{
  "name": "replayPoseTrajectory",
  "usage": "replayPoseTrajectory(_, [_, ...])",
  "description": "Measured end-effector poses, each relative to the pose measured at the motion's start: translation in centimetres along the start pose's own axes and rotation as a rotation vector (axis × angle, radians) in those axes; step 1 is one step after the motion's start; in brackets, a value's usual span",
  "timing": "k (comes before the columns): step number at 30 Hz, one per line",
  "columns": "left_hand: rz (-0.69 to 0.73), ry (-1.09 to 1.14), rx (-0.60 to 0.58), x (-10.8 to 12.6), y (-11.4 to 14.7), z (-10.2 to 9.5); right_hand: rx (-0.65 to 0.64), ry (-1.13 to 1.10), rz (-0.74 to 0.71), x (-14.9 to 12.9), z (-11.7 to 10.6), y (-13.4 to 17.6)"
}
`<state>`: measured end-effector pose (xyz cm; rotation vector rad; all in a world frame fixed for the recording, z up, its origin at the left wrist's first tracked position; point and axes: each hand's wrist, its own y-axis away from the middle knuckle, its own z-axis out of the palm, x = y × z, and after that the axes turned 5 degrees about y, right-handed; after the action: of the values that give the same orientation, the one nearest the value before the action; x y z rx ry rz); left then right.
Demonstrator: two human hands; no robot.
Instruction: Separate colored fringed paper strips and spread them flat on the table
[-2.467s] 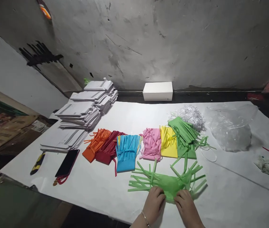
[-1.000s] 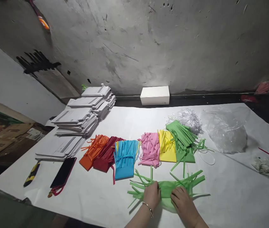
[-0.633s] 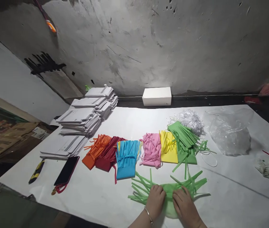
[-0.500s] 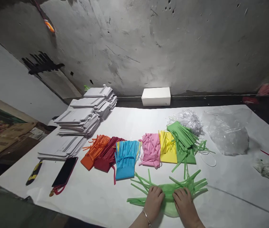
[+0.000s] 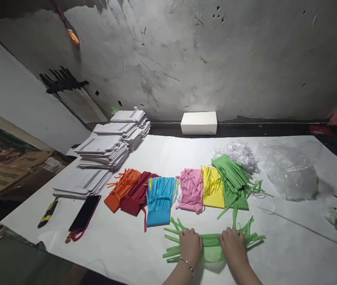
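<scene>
Two grips, left to right: our left hand [image 5: 190, 246] curls its fingers closed on the green sheet [image 5: 212, 252], and our right hand [image 5: 233, 246] does the same further along — the sheet's long axis runs crosswise between them, so neither is nearer. Its fringe [image 5: 172, 250] splays past both. It lies on the white table [image 5: 120, 253]; around it, from the left, we see a phone [image 5: 84, 213], a blue bundle [image 5: 159, 206] and a clear bag [image 5: 294, 174] — behind, a grey wall [image 5: 186, 59].
</scene>
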<state>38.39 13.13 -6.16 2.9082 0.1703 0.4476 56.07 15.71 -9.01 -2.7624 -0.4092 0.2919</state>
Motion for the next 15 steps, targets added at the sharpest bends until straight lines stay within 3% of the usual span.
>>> replayPoseTrajectory(3, [-0.003, -0.009, -0.013, 0.1, -0.4, 0.0, 0.033, -0.026, 0.0, -0.1, -0.2, 0.1])
replayPoseTrajectory(8, [0.005, -0.001, -0.024, 0.1, -0.6, -0.4, 0.058, -0.202, -0.26, 0.0, 0.6, 1.3])
replayPoseTrajectory(11, [0.002, 0.002, 0.013, -0.1, -0.2, -0.4, 0.071, -0.249, -0.325, 0.1, 1.3, 1.7])
replayPoseTrajectory(15, [0.325, 0.051, 0.176, -1.0, 0.8, 1.3, 0.051, -0.276, -0.305, 0.1, 1.6, 1.8])
